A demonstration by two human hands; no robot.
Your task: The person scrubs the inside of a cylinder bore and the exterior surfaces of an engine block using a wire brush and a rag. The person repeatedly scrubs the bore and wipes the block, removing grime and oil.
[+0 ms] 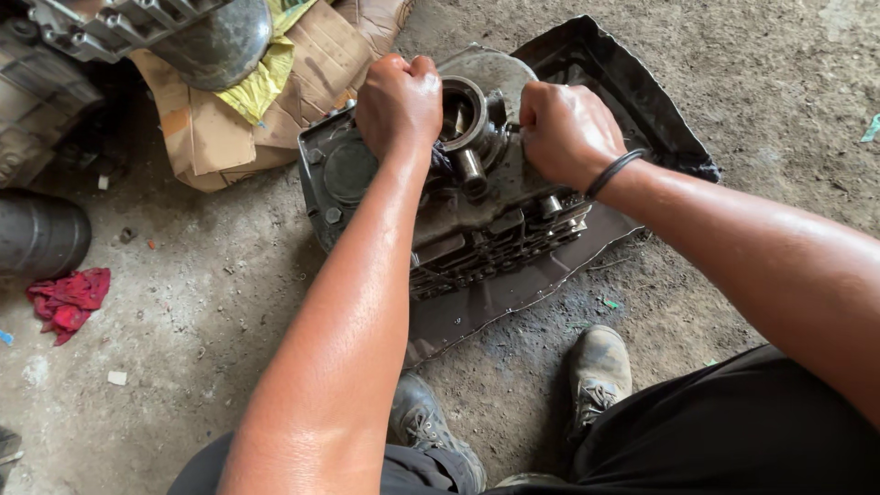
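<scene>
a grimy metal engine casing [458, 211] is seen lying on a dark dented metal tray [632, 82] on the concrete floor [183, 348]. the left hand [399, 101] is closed in a fist at the rim of the casing's round opening [463, 115]; the right hand [568, 128] is clenched just beside that opening, what it grips being hidden. a red rag [66, 301] and torn cardboard [302, 64] are noted to the left. two dusty shoes [598, 371] are planted near the tray.
</scene>
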